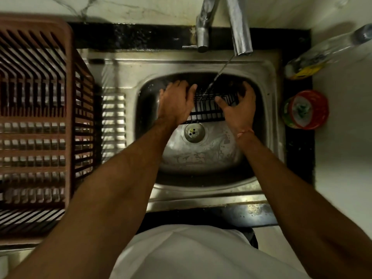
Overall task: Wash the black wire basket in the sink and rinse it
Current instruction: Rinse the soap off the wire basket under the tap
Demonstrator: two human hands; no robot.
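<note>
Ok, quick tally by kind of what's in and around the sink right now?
Black wire basket: 1
Brown dish rack: 1
Taps: 2
Clear bottle: 1
Red-rimmed tub: 1
Total: 6

A home kitchen; steel sink (269, 109) under running tap (240, 27); dish rack (36, 125) beside.

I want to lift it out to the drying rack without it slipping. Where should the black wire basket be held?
Judging by its pose, grip the wire basket by its two short ends, one from each side. It lies lengthwise across the sink, and the left hand and right hand already flank those ends.
</note>
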